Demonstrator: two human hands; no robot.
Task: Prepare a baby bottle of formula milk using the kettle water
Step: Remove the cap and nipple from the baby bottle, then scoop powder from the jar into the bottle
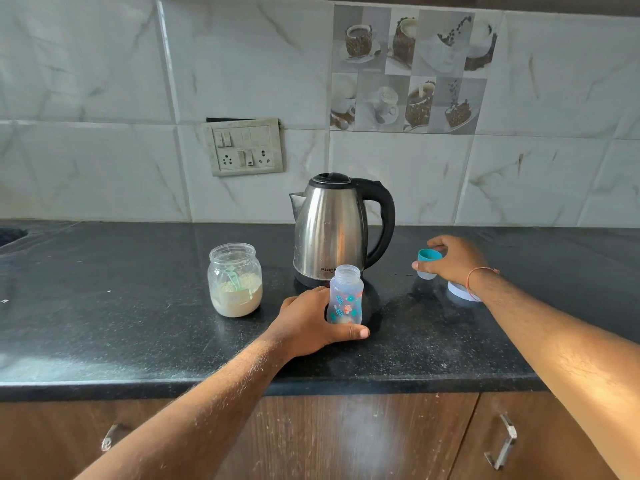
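An uncapped clear baby bottle [345, 294] with teal and orange prints stands on the black counter [138, 334], a little powder at its bottom. My left hand [311, 327] is wrapped around its lower half. Behind it stands a steel kettle [332, 230] with a black lid and handle, spout to the left. To the right, my right hand [453, 259] holds the bottle's teal-ringed cap [428, 263] upside down just on or above the counter. An open glass jar of formula powder [235, 280] with a green scoop inside stands at the left.
A white round lid [462, 292] lies on the counter under my right wrist. A switch and socket plate [244, 147] is on the tiled wall behind. A sink edge [10, 233] shows at far left. Wooden cabinet doors with metal handles [502, 441] are below.
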